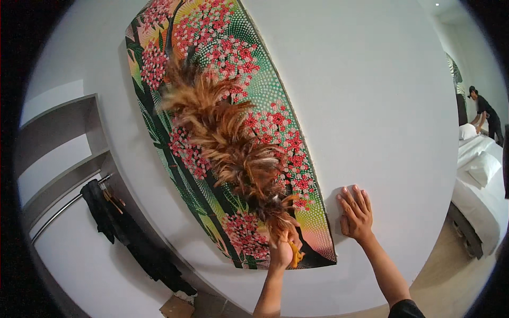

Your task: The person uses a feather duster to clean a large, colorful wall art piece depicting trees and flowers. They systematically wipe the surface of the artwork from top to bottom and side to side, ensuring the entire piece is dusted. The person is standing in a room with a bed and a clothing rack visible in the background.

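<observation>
A long brown feather duster (222, 140) lies across the front of a colourful dotted painting (283, 132) with pink blossoms and dark stems. My left hand (282, 248) is closed round the duster's lower end, near the painting's bottom edge, and a yellow-orange piece of the handle shows beside the fingers. The feathers reach up and to the left over the canvas and hide part of it. Flat against the white wall (382, 106), just right of the painting's lower corner, rests my right hand (356, 214) with its fingers stretched out.
On the left is an open wardrobe with grey shelves (63, 116) and a metal rail (58, 212) bearing dark clothes (127, 233). A brown box (176, 307) sits below. Beyond the wall's right edge, a person (485, 114) bends over a white bed (477, 153).
</observation>
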Available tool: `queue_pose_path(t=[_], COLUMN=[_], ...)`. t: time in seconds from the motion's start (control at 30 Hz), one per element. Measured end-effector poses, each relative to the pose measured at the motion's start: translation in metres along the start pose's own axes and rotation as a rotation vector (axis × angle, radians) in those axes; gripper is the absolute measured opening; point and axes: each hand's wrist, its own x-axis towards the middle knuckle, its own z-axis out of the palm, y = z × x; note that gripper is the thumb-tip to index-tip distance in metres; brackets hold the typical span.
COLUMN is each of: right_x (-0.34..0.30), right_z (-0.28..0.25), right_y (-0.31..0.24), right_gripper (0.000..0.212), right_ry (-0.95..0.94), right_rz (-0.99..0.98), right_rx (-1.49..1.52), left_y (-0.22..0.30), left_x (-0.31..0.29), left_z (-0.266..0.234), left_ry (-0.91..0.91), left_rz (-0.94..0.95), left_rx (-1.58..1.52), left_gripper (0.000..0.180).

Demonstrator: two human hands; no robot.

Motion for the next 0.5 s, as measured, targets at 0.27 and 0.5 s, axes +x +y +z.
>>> queue_pose_path(t=[0.27, 0.5], right_x=[-0.002, -0.002], right_z=[0.002, 0.001], right_y=[0.003, 0.003], right_gripper=[0.058, 0.059], right_ry=[-0.006, -0.010], right_rz=[-0.014, -0.021], right_rx=[-0.023, -0.015], left_y=[0.006, 0.006], left_x=[0.001, -0.002], left_z=[0.004, 0.007], left_ry=[-0.032, 0.036], left_rz=[-0.015, -0.003], left_rx=[-0.163, -0.066], left_gripper=[0.054, 0.046])
